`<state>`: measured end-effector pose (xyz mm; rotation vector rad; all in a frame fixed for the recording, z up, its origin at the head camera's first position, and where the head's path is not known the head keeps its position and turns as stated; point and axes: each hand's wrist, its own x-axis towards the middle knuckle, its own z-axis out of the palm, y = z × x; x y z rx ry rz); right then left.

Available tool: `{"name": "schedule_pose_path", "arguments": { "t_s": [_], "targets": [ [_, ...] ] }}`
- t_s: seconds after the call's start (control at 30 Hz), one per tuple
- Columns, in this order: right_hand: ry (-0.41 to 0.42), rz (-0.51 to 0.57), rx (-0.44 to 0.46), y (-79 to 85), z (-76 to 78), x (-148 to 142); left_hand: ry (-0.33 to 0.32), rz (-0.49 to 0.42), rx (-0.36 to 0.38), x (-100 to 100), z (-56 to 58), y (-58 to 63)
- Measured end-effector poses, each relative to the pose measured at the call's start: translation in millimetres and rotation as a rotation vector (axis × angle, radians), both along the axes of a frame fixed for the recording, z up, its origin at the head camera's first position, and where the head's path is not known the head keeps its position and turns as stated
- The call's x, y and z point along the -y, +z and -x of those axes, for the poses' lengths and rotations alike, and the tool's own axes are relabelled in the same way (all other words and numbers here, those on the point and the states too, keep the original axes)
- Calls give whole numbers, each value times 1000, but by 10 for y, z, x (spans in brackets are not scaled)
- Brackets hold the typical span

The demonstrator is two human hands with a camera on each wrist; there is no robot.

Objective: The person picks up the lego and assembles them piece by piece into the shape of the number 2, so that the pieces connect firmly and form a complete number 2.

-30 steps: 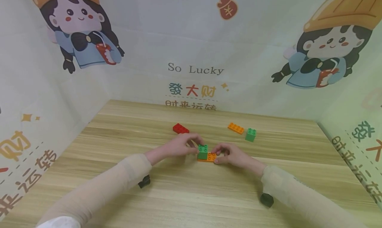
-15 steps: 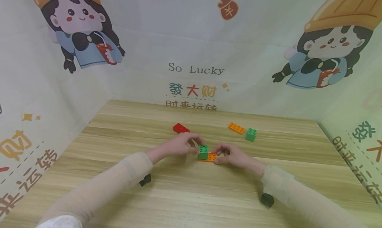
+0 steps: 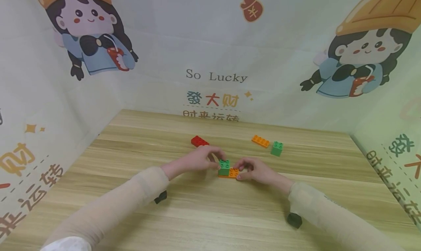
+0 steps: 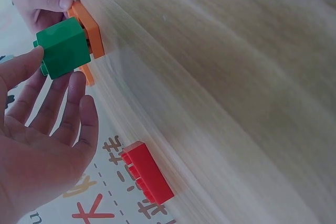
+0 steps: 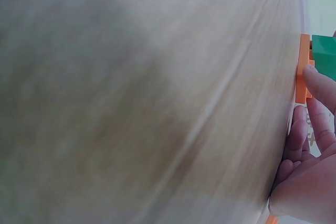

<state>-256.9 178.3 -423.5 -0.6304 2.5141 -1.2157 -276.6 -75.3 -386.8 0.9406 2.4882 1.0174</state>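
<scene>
Left hand (image 3: 203,159) pinches a likely light, stiff green four-stud brick (image 3: 224,168) by its sides; right hand (image 3: 258,172) pinches an orange studded plate (image 3: 234,173).

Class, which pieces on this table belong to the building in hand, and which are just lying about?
In hand:
- green block, pinched by the left grip
- orange brick beneath it, held by the right grip

Apparently just lying about:
- red brick
- second orange brick
- second green block
</scene>
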Motion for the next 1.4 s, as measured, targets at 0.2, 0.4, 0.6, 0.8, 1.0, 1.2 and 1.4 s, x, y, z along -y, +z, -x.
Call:
{"name": "schedule_pose_path", "arguments": {
  "t_s": [0.2, 0.4, 0.6, 0.8, 1.0, 1.2, 1.4],
  "targets": [
    [3, 6, 2, 2, -7, 1, -2, 10, -6, -8, -27, 27],
    [14, 7, -1, 7, -12, -1, 8, 12, 13, -17, -30, 39],
    [20, 15, 2, 6, -10, 2, 8, 9, 10, -26, -1, 37],
    [10, 29, 19, -15, 9, -2, 17, 23, 5, -35, -8, 71],
    [9, 29, 22, -13, 14, -4, 24, 21, 11, -32, -20, 91],
    [17, 28, 12, -2, 4, -3, 36, 53, 11, -41, 5, 93],
    [10, 14, 13, -15, 13, -11, 26, 93, -12, -64, 47, 123]
  ]
}}
